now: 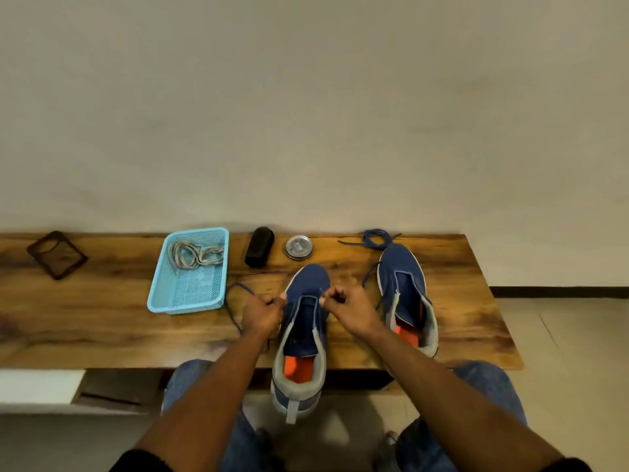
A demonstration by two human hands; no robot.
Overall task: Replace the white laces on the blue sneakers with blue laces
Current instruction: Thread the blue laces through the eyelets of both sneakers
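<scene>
**Lacing the near sneaker**

On the wooden table [102, 318], the near sneaker [303, 335] sits heel toward the person, the far sneaker [406, 294] right of it. White laces [195, 255] lie in the blue basket [163, 294]. Left hand [263, 313] and right hand [347, 310] (both curled) pinch the blue lace [235, 301] at the front eyelets.

My table [102, 321] is varnished wood w/ glossy grain. Basket [218, 294] is light-blue plastic mesh. Sneakers [308, 284] are matt blue cloth. Tin [299, 247] is shiny metal; case [259, 246] is matt black.
</scene>
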